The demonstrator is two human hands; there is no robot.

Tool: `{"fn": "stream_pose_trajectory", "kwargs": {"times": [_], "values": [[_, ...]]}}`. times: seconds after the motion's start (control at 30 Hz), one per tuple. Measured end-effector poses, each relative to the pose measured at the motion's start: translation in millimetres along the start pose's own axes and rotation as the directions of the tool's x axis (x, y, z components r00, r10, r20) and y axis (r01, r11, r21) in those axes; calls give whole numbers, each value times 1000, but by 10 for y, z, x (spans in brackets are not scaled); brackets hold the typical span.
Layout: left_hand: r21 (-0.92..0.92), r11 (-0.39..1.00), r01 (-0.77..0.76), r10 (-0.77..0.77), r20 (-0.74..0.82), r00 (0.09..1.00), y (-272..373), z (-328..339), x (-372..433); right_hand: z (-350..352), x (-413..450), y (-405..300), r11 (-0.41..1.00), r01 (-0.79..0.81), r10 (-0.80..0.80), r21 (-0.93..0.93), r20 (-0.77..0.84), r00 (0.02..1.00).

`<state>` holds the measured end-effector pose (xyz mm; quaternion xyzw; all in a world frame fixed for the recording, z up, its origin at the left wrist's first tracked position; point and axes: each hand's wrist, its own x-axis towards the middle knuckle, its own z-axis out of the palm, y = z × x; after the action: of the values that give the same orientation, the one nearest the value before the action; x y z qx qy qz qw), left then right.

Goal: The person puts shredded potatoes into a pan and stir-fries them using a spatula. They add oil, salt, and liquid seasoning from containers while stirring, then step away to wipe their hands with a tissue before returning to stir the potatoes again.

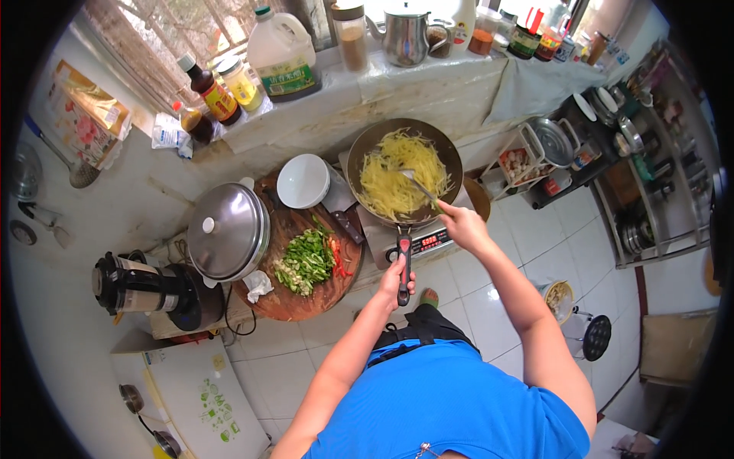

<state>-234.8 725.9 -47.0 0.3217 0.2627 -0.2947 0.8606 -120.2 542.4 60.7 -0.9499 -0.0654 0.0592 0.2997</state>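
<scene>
My left hand (pixel 397 281) grips the black and red handle (pixel 405 265) of a dark wok (pixel 358 150). The wok rests on an induction cooker (pixel 431 241) with a lit red display. Yellow shredded potato (pixel 384 181) is spread across the wok's bottom. In my right hand (pixel 465 228) is a metal spatula (pixel 420 187), held by its greenish handle. The spatula's blade lies among the shreds, partly covered by them.
Left of the wok, a round wooden chopping board (pixel 269 307) carries chopped green peppers (pixel 307 255), red pepper pieces (pixel 339 261), a cleaver (pixel 347 226) and a white bowl (pixel 304 181). A lidded metal pot (pixel 228 229) stands beside them. Bottles and a metal kettle (pixel 405 37) line the ledge behind.
</scene>
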Motion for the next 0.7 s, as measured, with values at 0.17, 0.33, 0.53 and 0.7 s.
{"fn": "stream_pose_trajectory", "kwargs": {"times": [0.17, 0.33, 0.53, 0.7], "values": [[-10, 1000, -6, 6, 22, 1000, 7, 3, -7, -1255, -578, -356, 948, 54, -2, -313, 165, 986], [0, 1000, 7, -7, -11, 1000, 10, 31, -18, -1273, -627, -311, 881, 65, 35, -469, 203, 979], [-22, 1000, -19, 20, 53, 998, 28, 50, -61, -537, -51, 62, 988, -88, 77, -123, -87, 993], [-8, 1000, -24, 24, 24, 999, 26, 20, -62, -363, 316, 22, 985, -107, 124, 133, -132, 983]]}}
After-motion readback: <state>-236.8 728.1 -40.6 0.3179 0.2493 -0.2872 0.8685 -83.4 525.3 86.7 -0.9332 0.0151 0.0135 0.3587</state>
